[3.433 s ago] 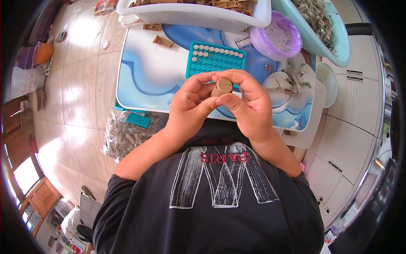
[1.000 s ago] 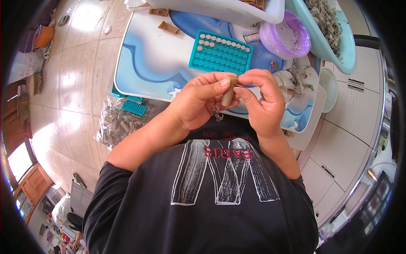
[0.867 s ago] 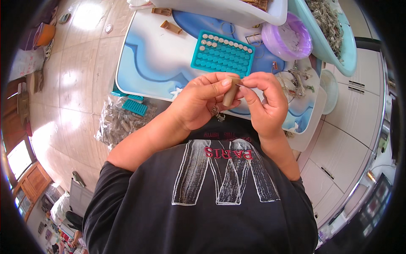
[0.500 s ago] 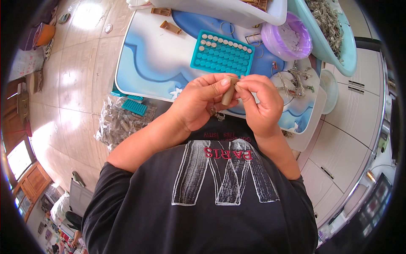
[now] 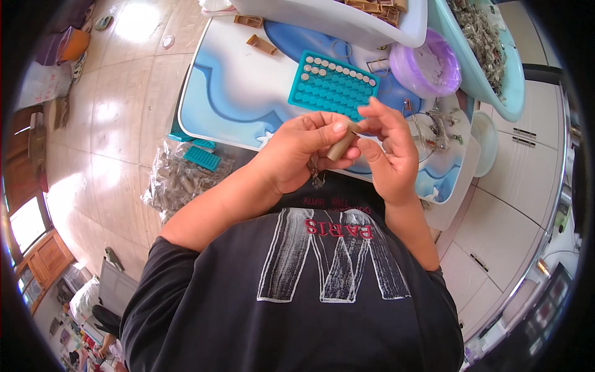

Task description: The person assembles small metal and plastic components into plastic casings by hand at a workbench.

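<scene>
In my left hand (image 5: 304, 142), thumb and fingers close round a tan, smooth cylinder-shaped tube (image 5: 341, 147), held tilted over the table's near edge. A dark, tangled wiry piece (image 5: 316, 175) hangs below the same palm; how it is held is hidden. My right hand (image 5: 393, 152) is just beside the tube's upper end with its fingers apart, and I see nothing in it. Just beyond both hands lies a teal tray (image 5: 336, 102) with rows of round cells. Whitish round pieces (image 5: 341, 68) fill its far row and part of the rows nearer.
A purple lined bowl (image 5: 455, 65), a white bin (image 5: 347, 31) of brown plastic parts and a pale teal basin (image 5: 511, 99) of wiry parts stand at the far right. Brown parts (image 5: 261, 44) and wire clusters (image 5: 437, 127) lie on the blue-white table (image 5: 214, 93). Bagged tubes (image 5: 180, 183) sit lower left.
My right hand has let go at the tube's upper end and its fingers have spread upward. The tube is tilted more, and the wiry piece below my left hand shows more.
</scene>
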{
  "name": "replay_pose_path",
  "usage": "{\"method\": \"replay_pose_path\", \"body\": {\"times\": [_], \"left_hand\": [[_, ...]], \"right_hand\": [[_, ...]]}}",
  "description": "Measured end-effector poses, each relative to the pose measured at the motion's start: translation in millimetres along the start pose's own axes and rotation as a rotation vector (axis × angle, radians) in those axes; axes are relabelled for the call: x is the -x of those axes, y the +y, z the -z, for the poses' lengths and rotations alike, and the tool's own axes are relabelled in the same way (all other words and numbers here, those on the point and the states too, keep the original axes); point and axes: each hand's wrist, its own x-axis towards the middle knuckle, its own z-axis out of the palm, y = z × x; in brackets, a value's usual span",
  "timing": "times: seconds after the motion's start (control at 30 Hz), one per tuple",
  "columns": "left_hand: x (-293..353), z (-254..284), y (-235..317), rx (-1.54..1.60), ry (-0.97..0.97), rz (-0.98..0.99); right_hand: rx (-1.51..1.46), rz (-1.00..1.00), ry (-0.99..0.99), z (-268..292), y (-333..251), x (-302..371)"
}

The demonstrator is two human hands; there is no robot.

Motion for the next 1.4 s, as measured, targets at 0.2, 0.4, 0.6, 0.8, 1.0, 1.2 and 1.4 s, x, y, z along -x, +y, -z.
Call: {"method": "replay_pose_path", "body": {"times": [0.2,0.4,0.6,0.8,1.0,1.2,1.4], "left_hand": [[2.8,1.7,8.5,-0.4,0.059,-0.072],[-35.3,59.7,74.3,-1.52,0.844,-1.233],[-41.2,96.9,113.4,-1.81,0.703,-1.275],[-46.4,111.3,129.9,-2.241,0.808,-1.078],[-27.6,77.7,118.0,-2.189,0.94,-0.6],[-11.0,80.0,106.1,-1.991,0.947,-0.674],[-3.1,73.7,92.5,-1.056,0.713,-0.63]], "right_hand": [[-0.17,-0.076,-0.278,27.8,7.0,1.3],[-0.429,-0.081,0.116,121.7,-20.2,16.7],[-0.664,-0.057,0.544,274.8,-13.8,68.2],[-0.413,-0.558,1.256,369.8,97.0,168.0],[-0.235,-0.69,1.476,348.5,160.1,182.0],[0.442,-0.169,1.084,243.7,70.8,85.1],[1.251,0.34,-0.032,104.3,-5.3,20.9]]}}
